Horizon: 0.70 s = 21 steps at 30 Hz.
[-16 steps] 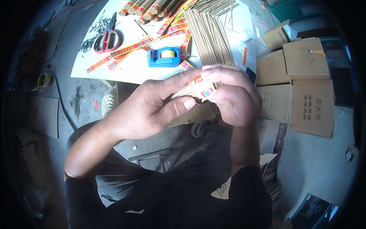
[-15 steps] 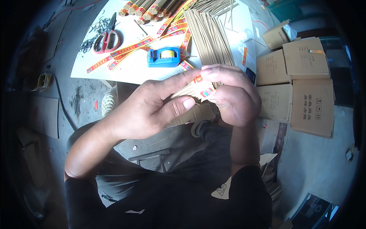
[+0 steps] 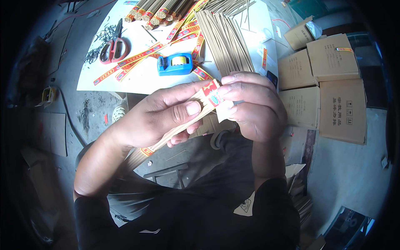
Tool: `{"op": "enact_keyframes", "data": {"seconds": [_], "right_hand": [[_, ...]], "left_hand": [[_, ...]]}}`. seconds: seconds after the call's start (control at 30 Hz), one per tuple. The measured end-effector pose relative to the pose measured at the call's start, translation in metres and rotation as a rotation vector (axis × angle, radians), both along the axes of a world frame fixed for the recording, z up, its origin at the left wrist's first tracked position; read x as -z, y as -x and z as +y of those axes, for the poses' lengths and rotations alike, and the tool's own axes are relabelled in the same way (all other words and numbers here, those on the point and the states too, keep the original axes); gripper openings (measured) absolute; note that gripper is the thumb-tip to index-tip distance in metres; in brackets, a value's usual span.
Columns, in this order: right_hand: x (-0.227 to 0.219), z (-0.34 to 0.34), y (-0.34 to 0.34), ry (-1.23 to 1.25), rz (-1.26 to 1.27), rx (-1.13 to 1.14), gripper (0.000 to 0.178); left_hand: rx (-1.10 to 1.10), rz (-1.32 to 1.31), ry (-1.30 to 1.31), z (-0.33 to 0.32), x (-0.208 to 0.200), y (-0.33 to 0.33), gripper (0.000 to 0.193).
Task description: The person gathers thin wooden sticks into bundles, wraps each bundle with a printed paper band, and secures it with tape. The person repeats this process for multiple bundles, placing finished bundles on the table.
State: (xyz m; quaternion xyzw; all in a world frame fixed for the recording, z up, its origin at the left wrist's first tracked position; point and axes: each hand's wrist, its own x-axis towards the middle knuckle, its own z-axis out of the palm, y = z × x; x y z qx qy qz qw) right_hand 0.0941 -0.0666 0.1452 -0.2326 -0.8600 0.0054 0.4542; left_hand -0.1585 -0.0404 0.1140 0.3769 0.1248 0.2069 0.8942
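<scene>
A slanting bundle of thin brown incense sticks (image 3: 160,141) lies in my left hand (image 3: 152,116), the thumb pressed along its top side and the fingers curled underneath. Around its upper end goes a red and yellow printed paper band (image 3: 211,95), whose pale loose end hangs down. The fingertips of my right hand (image 3: 260,104) are closed on that band at the bundle's end. Lower down, near my left wrist, a second paper band (image 3: 146,151) circles the sticks.
On the white table stand a blue tape dispenser (image 3: 166,68), red-handled scissors (image 3: 114,48), printed paper strips (image 3: 139,56), loose sticks (image 3: 225,41) and several banded bundles (image 3: 156,12). Cardboard boxes (image 3: 333,62) stand to the right. A dark stool frame (image 3: 168,168) is below.
The bundle has turned, so its length and lower band now show below my left hand. My left thumb has shifted up along the sticks; my right fingers stay at the upper band.
</scene>
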Motion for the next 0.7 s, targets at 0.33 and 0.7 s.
{"op": "enact_keyframes", "data": {"seconds": [0.33, 0.7], "right_hand": [[-0.005, -0.014, 0.006, 0.065, -0.030, 0.080, 0.017], [0.000, -0.005, 0.010, 0.061, -0.034, 0.093, 0.028]], "left_hand": [[0.136, 0.024, 0.149, 0.002, -0.002, 0.003, 0.053], [0.051, 0.072, -0.002, -0.002, -0.002, -0.001, 0.056]]}}
